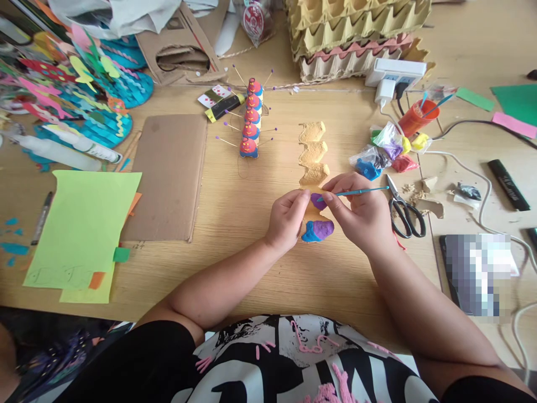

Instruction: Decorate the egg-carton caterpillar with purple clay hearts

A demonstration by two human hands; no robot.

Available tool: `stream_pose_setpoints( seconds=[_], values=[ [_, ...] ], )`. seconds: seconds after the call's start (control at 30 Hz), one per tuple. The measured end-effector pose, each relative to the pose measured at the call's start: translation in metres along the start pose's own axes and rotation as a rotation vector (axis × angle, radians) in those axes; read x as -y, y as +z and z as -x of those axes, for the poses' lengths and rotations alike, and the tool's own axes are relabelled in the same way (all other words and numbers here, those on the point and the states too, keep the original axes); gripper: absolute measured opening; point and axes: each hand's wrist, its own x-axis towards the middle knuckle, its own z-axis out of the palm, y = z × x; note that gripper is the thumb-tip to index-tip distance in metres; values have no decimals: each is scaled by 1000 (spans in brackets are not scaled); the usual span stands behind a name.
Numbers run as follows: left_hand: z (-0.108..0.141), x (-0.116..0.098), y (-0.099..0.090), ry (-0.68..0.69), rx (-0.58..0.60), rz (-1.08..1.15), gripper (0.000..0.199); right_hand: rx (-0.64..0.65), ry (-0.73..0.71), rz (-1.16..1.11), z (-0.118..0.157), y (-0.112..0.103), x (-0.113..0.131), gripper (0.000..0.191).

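Yellow egg-carton strip (312, 152) lies back from the near edge of the table (235, 224), its middle partly hidden by both hands. Left hand (289, 219): fingers closed, pinching the strip's left side. Right hand (363, 215): closed in a pinch on a thin blue tool (364, 191), whose tip meets purple clay (319, 201), apparently pressing it. The nearest cup bears blue and purple clay. Toward the right edge, a pixelated item (478, 274) is unreadable. Beyond, an orange cup (418, 117) holds blue sticks; clear bags (388, 137) contain coloured clay.
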Motion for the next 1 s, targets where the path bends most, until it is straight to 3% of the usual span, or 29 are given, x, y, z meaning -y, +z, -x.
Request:
stream_pose_setpoints(
  seconds=[0.7, 1.0],
  values=[
    [1, 2, -2, 6, 9, -46, 49, -13, 27, -9, 0, 0, 1, 27],
    [1, 4, -4, 70, 50, -38, 44, -16, 47, -22, 1, 0, 1, 25]
  ],
)
